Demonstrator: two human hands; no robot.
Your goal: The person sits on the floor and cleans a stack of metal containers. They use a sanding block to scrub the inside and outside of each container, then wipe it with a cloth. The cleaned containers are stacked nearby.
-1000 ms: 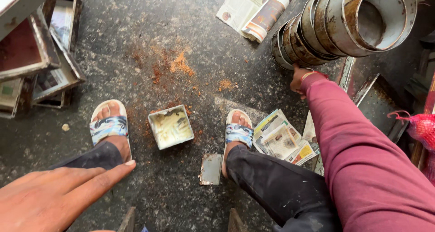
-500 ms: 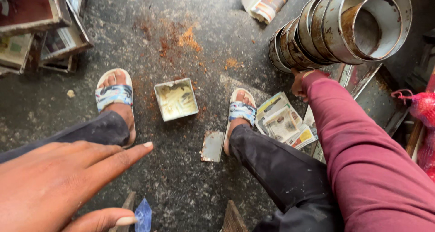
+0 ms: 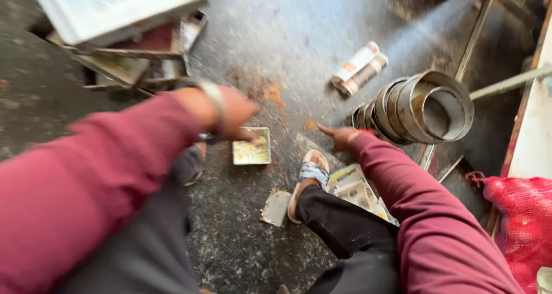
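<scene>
My left hand (image 3: pixel 233 114) is blurred and reaches down over the left edge of a small square tin tray (image 3: pixel 253 147) on the floor between my feet. Its fingertips overlap the tray's rim, and the grip is unclear. A metal bangle sits on that wrist. My right hand (image 3: pixel 339 137) rests on the floor beside a lying stack of nested metal rings (image 3: pixel 428 107), index finger stretched out, holding nothing. Both arms wear maroon sleeves.
A pile of larger tin trays (image 3: pixel 121 24) stands at the top left. Two rolled printed sheets (image 3: pixel 359 68) lie behind the rings. Flat printed sheets (image 3: pixel 356 187) and a bent metal piece (image 3: pixel 276 208) lie by my right sandal (image 3: pixel 307 176). A red mesh bag (image 3: pixel 520 213) sits far right.
My left arm has swung forward from the near left, and its hand has gone down onto the small tray. The view has shifted to the right. My right hand stays on the floor.
</scene>
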